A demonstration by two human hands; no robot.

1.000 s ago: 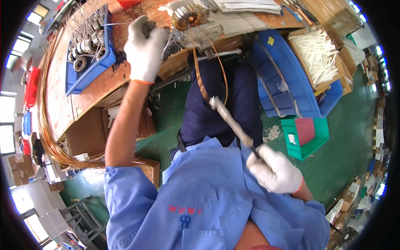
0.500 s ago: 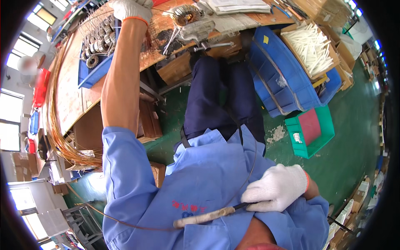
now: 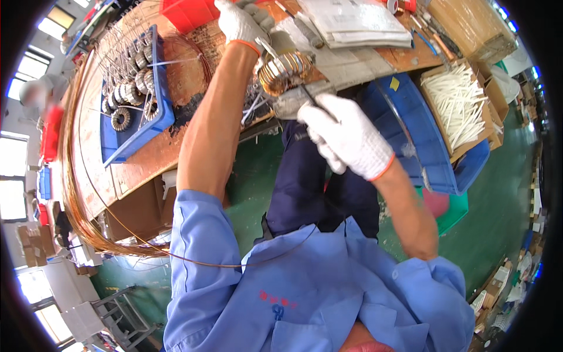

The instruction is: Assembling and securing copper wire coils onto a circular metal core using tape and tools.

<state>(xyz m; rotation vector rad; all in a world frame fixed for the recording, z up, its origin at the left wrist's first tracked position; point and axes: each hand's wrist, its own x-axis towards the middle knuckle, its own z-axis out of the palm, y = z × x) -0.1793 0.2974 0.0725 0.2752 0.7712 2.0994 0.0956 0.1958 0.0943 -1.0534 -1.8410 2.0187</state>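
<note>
A ring-shaped coil wound with copper wire [image 3: 284, 73] sits at the bench's near edge, with pale leads at its upper left. My left hand [image 3: 241, 24], in a white knitted glove, is just beyond the coil to the left. Its fingers look curled, but what they grip is hidden. My right hand [image 3: 346, 134], also gloved, is closed round a thin dark-shafted hand tool [image 3: 314, 98]. The shaft points at the coil's lower right side; whether it touches the coil I cannot tell. A copper wire [image 3: 205, 263] loops in front of my chest.
A blue bin [image 3: 167, 114] of wound rings stands left on the wooden bench [image 3: 138, 176], beside a long copper wire bundle [image 3: 73, 176]. A grey-handled tool [image 3: 309, 32] lies by stacked papers [image 3: 358, 23]. At right, a carton of white sleeves [image 3: 427, 82] rests on blue crates [image 3: 404, 135].
My right hand has risen from my chest to the coil, carrying the tool. My left hand has moved right, toward the coil. The head view has shifted, and the wire loop hangs differently.
</note>
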